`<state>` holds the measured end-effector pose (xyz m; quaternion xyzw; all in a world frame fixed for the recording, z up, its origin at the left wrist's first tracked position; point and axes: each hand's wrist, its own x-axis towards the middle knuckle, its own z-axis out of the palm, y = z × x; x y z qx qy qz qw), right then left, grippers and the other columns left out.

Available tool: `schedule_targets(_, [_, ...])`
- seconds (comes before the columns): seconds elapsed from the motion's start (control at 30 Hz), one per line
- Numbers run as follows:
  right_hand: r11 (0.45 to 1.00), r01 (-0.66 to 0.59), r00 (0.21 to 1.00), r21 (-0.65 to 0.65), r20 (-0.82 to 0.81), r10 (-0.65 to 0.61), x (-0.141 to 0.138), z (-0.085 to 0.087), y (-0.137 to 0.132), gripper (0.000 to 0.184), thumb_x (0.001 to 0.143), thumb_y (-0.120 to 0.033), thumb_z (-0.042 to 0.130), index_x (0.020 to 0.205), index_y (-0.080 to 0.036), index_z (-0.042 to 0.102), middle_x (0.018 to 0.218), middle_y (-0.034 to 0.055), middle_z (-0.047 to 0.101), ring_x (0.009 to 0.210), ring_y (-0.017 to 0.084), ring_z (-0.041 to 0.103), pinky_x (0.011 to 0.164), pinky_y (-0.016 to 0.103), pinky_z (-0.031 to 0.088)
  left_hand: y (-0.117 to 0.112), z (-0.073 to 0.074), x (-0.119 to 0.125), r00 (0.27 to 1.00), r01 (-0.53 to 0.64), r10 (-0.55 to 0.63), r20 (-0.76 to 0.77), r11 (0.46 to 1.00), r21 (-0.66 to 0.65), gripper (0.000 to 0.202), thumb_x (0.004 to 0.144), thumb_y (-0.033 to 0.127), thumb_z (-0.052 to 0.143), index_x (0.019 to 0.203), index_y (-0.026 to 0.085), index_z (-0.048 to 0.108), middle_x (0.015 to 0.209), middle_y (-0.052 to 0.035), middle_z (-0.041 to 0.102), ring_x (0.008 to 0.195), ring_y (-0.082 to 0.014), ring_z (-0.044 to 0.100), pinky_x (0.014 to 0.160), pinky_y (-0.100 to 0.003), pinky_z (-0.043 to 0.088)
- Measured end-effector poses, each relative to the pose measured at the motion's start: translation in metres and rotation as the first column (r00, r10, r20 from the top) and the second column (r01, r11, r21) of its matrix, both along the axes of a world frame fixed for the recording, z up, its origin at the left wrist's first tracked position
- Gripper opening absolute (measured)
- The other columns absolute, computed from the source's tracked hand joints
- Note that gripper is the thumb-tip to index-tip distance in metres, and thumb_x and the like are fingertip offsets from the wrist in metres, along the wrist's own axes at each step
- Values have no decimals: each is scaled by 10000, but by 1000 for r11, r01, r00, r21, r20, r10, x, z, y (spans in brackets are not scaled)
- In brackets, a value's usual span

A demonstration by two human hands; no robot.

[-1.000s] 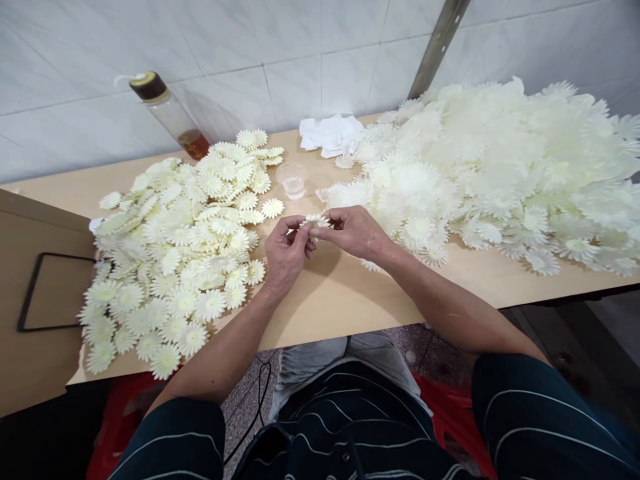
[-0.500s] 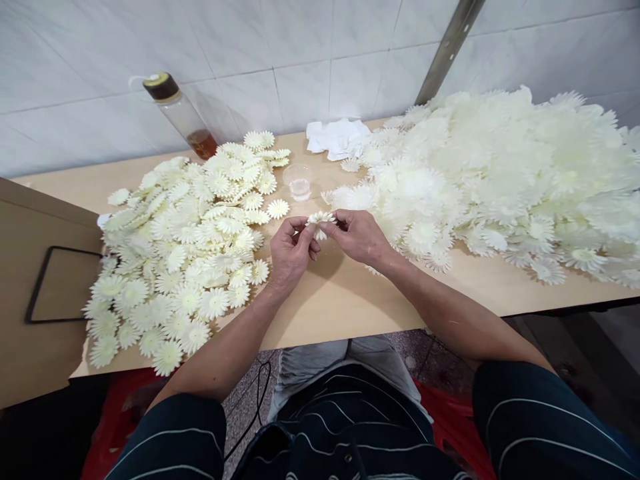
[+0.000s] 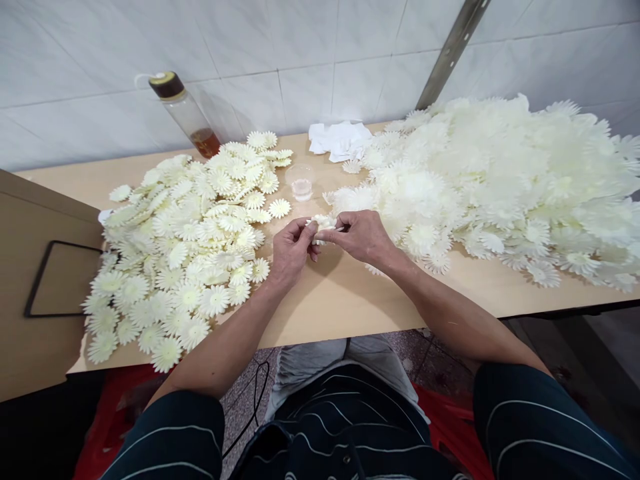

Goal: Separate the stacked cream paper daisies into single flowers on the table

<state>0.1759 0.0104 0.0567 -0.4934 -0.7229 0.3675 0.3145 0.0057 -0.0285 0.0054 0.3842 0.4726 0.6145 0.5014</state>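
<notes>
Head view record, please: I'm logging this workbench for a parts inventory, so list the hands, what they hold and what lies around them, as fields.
left hand: pinches the white flower piece
right hand: pinches the same piece from the other side
left pile: flat daisy-shaped flowers spread on the table
right heap: larger, deeper mound of similar flowers
clear cup: small, between the piles
white cloth: crumpled, behind the cup
bottle: clear, dark cap, amber liquid at the bottom, by the wall

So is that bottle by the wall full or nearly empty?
Nearly empty: the bottle is clear for most of its length, with only a little amber liquid at the bottom.
</notes>
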Motion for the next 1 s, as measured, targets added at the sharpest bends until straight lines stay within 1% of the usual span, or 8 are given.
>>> schedule_targets(0.17, [960, -184, 976, -209, -157, 153, 13, 7, 4, 705, 738, -869, 869, 649, -206, 645, 496, -56, 477, 500, 97, 396, 527, 293, 291, 2, 2, -3, 997, -77, 77, -11, 997, 24, 607, 723, 709, 983, 909, 187, 736, 649, 51, 637, 466, -90, 627, 381, -178, 471])
schedule_targets(0.37, [954, -235, 950, -186, -252, 185, 25, 13, 8, 733, 781, -891, 846, 638, -213, 610, 522, -33, 524, 485, 103, 440, 516, 296, 329, 5, 4, -7, 995, -92, 92, 44, 996, 9, 603, 706, 707, 991, 830, 206, 679, 635, 58, 616, 455, -76, 585, 373, -175, 453])
schedule_targets(0.47, [987, -138, 978, -81, -167, 123, 30, 15, 12, 749, 823, -919, 789, 643, -213, 617, 530, -46, 451, 521, 105, 376, 537, 304, 285, 5, 4, -7, 996, -53, 54, 67, 998, -18, 601, 708, 699, 997, 853, 209, 682, 652, 52, 617, 468, -82, 601, 377, -179, 468])
schedule_targets(0.57, [991, 30, 999, 130, -34, -26, 40, 13, 19, 675, 918, -825, 768, 671, -209, 647, 611, -9, 532, 613, 142, 459, 619, 328, 367, 4, 6, -5, 995, 4, 0, 101, 999, -35, 630, 657, 699, 1028, 832, 204, 681, 643, 52, 600, 469, -86, 609, 369, -180, 463])
schedule_targets(0.77, [839, 280, 953, 467, -26, -303, 51, 11, 22, 441, 1023, -647, 724, 1089, -214, 770, 1130, 133, 796, 968, 261, 703, 925, 436, 560, 2, 4, 0, 999, -6, 6, 44, 1000, 0, 626, 633, 686, 1042, 900, 201, 748, 631, 56, 647, 447, -84, 592, 360, -178, 435])
schedule_targets(0.83, [884, 239, 969, 402, -43, -243, 44, 14, 14, 455, 1065, -642, 659, 1098, -203, 772, 1136, 140, 801, 970, 257, 708, 891, 420, 563, 0, 3, 2, 999, -49, 50, -16, 997, 56, 621, 669, 693, 1025, 930, 195, 762, 619, 55, 660, 447, -85, 594, 371, -178, 446])
schedule_targets(0.9, [968, 75, 997, 239, -21, -72, 33, 17, 5, 519, 1044, -695, 666, 1055, -190, 782, 1071, 128, 811, 905, 238, 693, 814, 383, 540, -3, 2, 3, 993, -84, 93, -76, 989, 121, 605, 726, 704, 995, 951, 190, 768, 609, 54, 665, 451, -86, 600, 387, -180, 462])
schedule_targets(1.0, [988, -147, 989, 52, -4, 148, 17, 16, -3, 625, 943, -803, 729, 912, -180, 770, 944, 94, 796, 794, 195, 625, 733, 344, 465, -7, 3, 4, 981, -90, 122, -154, 975, 201, 567, 815, 712, 939, 977, 194, 778, 602, 52, 666, 452, -83, 593, 413, -188, 478])
